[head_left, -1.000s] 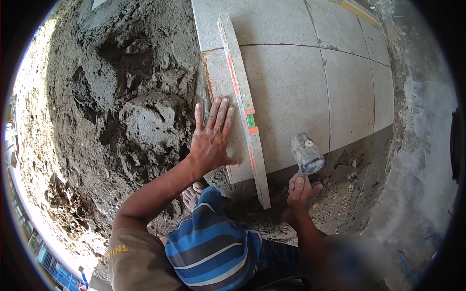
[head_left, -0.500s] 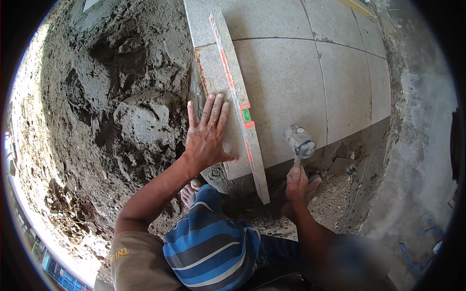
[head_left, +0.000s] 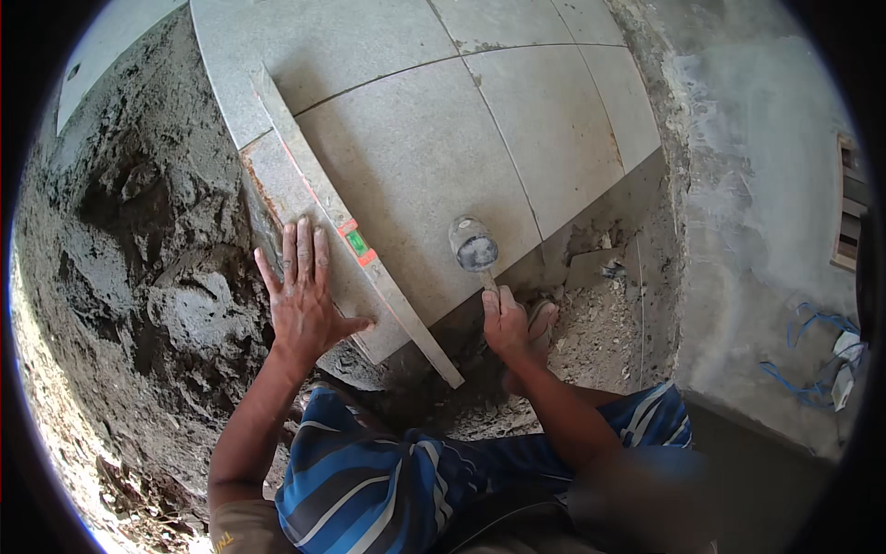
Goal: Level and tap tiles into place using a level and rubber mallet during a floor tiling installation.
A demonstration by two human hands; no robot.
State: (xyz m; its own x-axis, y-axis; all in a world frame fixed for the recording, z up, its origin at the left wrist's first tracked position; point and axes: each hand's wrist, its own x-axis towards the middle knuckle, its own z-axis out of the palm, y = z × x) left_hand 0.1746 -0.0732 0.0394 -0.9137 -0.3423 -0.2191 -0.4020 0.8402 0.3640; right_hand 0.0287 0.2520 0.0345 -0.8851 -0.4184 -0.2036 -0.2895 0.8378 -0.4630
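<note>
Left hand (head_left: 303,305): fingers spread flat, pressing the near edge of a grey floor tile (head_left: 406,185), thumb against a long spirit level (head_left: 355,240) lying diagonally across it. Right hand (head_left: 508,323): fingers closed round the handle of a rubber mallet (head_left: 473,247), head raised over the tile. Both forearms extend forward. Tile smooth, speckled; wet lumpy mortar (head_left: 157,277) lies left, rubble (head_left: 591,323) right.

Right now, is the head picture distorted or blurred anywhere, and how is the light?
In the head view, fisheye distortion bends the tile joints near the rim; a smeared patch hides the right forearm; daylight is even and soft; the left hand and mallet are sharp.
</note>
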